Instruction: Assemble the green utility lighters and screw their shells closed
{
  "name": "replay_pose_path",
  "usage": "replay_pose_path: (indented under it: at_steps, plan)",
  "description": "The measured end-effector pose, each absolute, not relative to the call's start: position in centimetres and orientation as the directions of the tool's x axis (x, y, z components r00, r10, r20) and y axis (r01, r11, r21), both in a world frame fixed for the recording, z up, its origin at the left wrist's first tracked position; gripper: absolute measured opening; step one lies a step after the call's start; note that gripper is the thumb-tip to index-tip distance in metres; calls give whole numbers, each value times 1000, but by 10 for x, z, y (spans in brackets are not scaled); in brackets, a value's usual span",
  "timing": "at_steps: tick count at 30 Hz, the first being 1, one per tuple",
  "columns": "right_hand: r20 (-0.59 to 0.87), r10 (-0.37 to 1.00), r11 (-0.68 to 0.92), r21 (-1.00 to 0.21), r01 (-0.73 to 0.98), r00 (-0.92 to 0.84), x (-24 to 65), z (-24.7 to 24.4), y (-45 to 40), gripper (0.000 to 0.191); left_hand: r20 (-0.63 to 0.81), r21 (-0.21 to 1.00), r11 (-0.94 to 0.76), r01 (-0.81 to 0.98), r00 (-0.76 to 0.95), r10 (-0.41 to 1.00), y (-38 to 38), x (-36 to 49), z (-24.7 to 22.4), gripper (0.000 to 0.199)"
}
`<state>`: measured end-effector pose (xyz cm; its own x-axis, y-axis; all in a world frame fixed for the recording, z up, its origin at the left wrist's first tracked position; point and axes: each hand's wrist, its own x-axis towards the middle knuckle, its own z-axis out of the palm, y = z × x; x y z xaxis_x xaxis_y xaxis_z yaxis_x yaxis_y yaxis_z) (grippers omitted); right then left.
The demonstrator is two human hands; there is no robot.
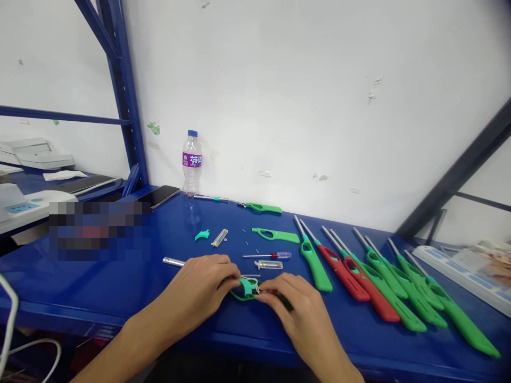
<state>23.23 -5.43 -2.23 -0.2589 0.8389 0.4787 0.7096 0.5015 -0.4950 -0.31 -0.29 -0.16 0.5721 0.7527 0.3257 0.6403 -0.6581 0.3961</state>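
Centrally, the screwdriver (pixel 279 255) lies on the blue tabletop (pixel 159 298) and serves as the landmark. Nearer the wearer and left of it, a partly hidden green lighter casing (pixel 243 297), with a teal trigger (pixel 246 287) and white wires (pixel 256 285), is held between both hands. Left hand (pixel 205 279): thumb and forefinger pinch the casing's left end. Right hand (pixel 301 300): thumb and forefinger nearly meet beside the wires; which part sits between them cannot be told.

Just on the near side of the screwdriver lies a clear fuel reservoir (pixel 270 264); left of and beyond it, a second reservoir (pixel 220 238) and a loose teal trigger piece (pixel 202 234). Beyond the screwdriver are a green casing half (pixel 279 235) and, farther, a green handle (pixel 263 208) near a slender metal tube (pixel 211 198). Farther left stands a purple-labelled bottle (pixel 192 167), a phone (pixel 162 197) lying to its left.

Right of the screwdriver, green long-necked lighters (pixel 316 268) and red long-necked lighters (pixel 346 274) lie in a slanting row, extending toward a white power strip (pixel 465 276).
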Motion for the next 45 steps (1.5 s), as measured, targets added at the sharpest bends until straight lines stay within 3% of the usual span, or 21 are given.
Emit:
replay_pose_path:
  at_steps: [3, 8, 14, 21, 28, 45]
  plan:
    - [520, 814, 533, -495, 686, -258, 234, -23, -53, 14, 347, 411, -678, 609, 583, 734, -3, -1, -4, 24]
    - [546, 809, 525, -505, 685, -218, 233, -22, -54, 10, 387, 323, -723, 611, 611, 690, -2, -1, -8, 34]
    - [534, 815, 506, -463, 728, -227, 233, -22, -53, 12, 427, 333, -729, 598, 594, 682, 2, 2, -13, 28]
    - [531, 815, 507, -457, 731, -234, 233, -24, -53, 6, 438, 221, -772, 596, 646, 625, 7, 5, -18, 36]
    - [559, 797, 522, -446, 727, -229, 233, -25, -51, 6, 478, 251, -795, 552, 643, 598, 10, 5, -26, 37]
    - [584, 776, 542, -425, 725, -237, 234, -25, -54, 6, 414, 340, -756, 560, 632, 655, 7, 6, -25, 40]
